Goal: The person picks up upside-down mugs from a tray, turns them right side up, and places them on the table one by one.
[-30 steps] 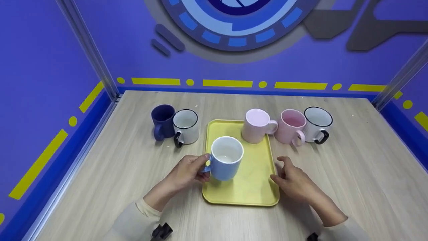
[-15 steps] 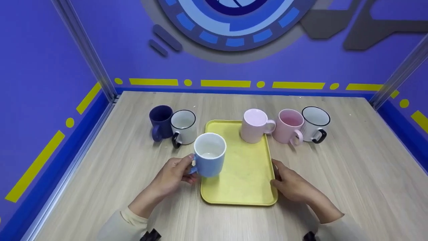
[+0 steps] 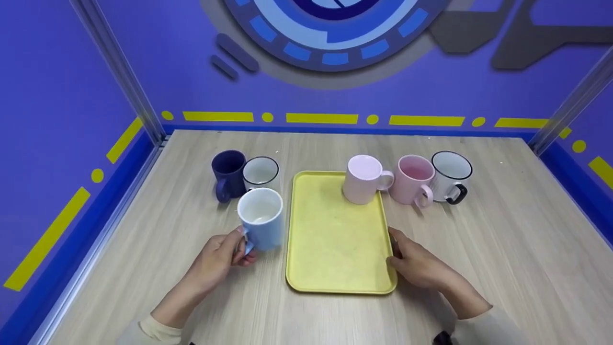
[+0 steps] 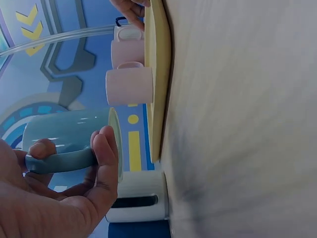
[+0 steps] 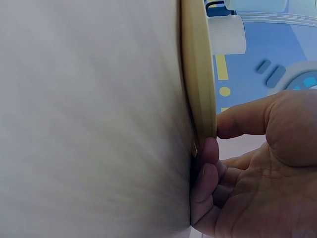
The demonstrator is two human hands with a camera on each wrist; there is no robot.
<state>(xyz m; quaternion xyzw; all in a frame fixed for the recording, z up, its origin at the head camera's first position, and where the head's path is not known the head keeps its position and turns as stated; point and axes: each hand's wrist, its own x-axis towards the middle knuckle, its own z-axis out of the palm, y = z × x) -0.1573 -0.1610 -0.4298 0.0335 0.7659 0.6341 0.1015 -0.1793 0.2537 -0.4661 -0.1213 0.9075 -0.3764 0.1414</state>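
Observation:
My left hand (image 3: 215, 258) holds a light blue mug (image 3: 264, 227) by its handle, left of the yellow tray (image 3: 337, 249). In the left wrist view, fingers curl round the handle of the blue mug (image 4: 69, 129), which is raised off the table. My right hand (image 3: 419, 261) pinches the tray's right rim. The right wrist view has its thumb on the top of the tray (image 5: 198, 64) and fingertips at the underside. A pale pink mug (image 3: 361, 182) stands on the tray's far right corner, its handle reaching past the rim.
Left of the tray stand a navy mug (image 3: 230, 172) and a white black-rimmed mug (image 3: 261, 172), partly hidden by the blue one. To its right are a pink mug (image 3: 409, 184) and another white black-rimmed mug (image 3: 450, 175). Blue panels (image 3: 306, 96) border the wooden table (image 3: 503, 239).
My left hand has carried the blue mug leftward, from over the tray to beyond its left edge. My right hand has come against the tray's right rim and taken hold of it.

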